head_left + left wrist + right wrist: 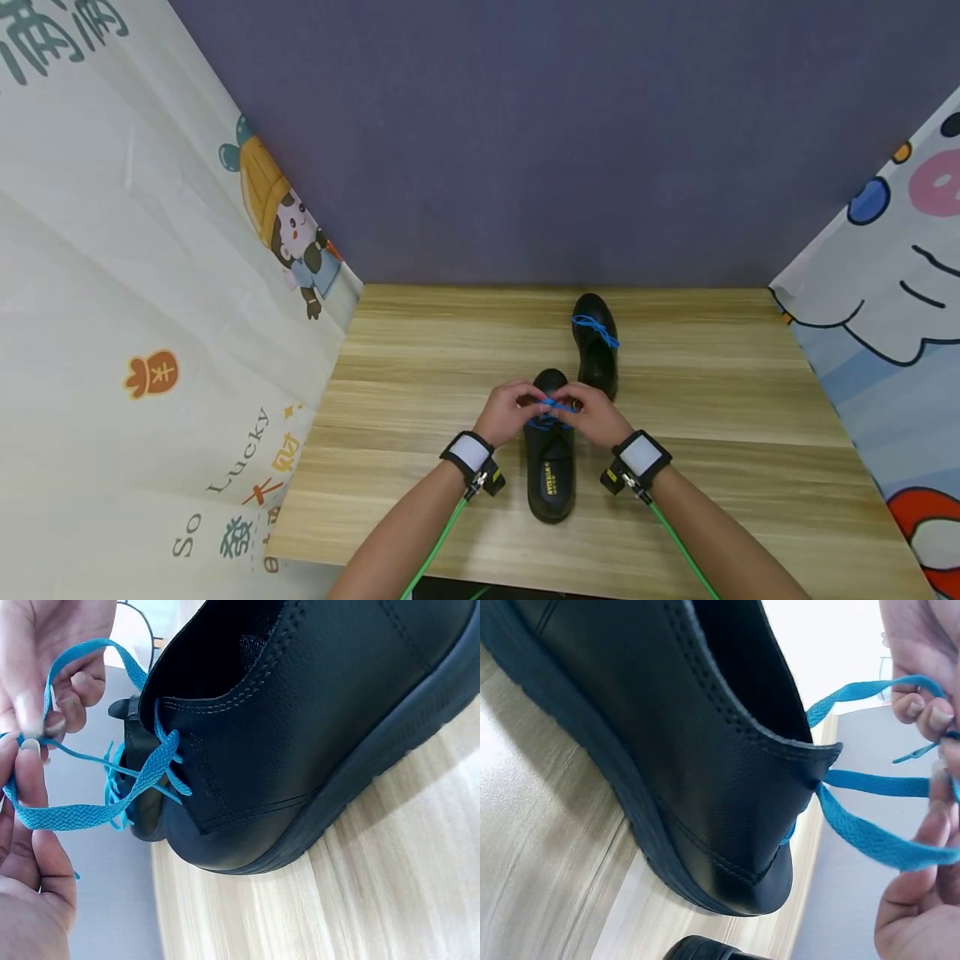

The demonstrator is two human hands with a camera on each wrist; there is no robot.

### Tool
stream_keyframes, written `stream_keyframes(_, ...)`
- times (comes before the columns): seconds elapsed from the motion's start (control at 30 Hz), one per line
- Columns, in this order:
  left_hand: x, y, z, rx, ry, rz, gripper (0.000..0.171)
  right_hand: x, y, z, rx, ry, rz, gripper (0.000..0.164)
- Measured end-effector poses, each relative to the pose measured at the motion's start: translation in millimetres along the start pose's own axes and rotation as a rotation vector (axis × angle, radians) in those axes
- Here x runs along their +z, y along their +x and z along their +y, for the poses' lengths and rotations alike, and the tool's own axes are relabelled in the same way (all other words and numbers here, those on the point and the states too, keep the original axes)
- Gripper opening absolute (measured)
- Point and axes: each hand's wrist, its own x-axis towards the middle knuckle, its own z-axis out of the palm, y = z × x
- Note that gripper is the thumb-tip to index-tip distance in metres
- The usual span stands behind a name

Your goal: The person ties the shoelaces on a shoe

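A black leather shoe (pixel 536 471) stands on the wooden table, its toe pointing away from me. Above its front, my left hand (pixel 504 412) and right hand (pixel 602 417) meet, and each pinches part of the blue shoelace (pixel 75 817) between thumb and fingertips. In the left wrist view the lace forms loops that run from the shoe's eyelets up to the fingers. Strands also stretch taut toward the hands in the right wrist view. Fingers partly hide the spot where the strands cross. A second black shoe (pixel 597 367), its blue lace (pixel 595 327) in a bow, sits just beyond, slightly right.
The wooden tabletop (pixel 420 350) extends to both sides of the shoes. A dark grey-blue panel (pixel 555 150) rises behind it. Printed white cloth (pixel 112 275) hangs at the left, and a cartoon-patterned cloth (pixel 900 400) at the right. Green cables (pixel 442 537) trail from the wrist straps.
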Motion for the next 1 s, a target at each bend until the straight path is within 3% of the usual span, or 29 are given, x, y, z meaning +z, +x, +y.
stream_keyframes(0.37, -3.7, -3.0, 2.3, -0.066, -0.04, -0.001, 0.009, -3.7, 0.6, -8.0, -0.04, -0.002, 0.003, 0.016)
stream_keyframes(0.6, -5.1, -4.3, 1.5, -0.1, -0.079, 0.017, 0.008, -6.3, 0.1, -10.3, 0.06, 0.027, -0.044, 0.016)
stream_keyframes(0.77, -1.7, -4.6, -0.8, -0.108, -0.061, 0.015, 0.008, -7.8, -2.1, -7.0, 0.144, 0.116, -0.131, 0.019)
stream_keyframes(1.0, 1.5, -5.0, -0.5, -0.105, -0.057, 0.005, 0.008, -9.1, -3.7, -4.3, 0.167, 0.191, -0.196, 0.019)
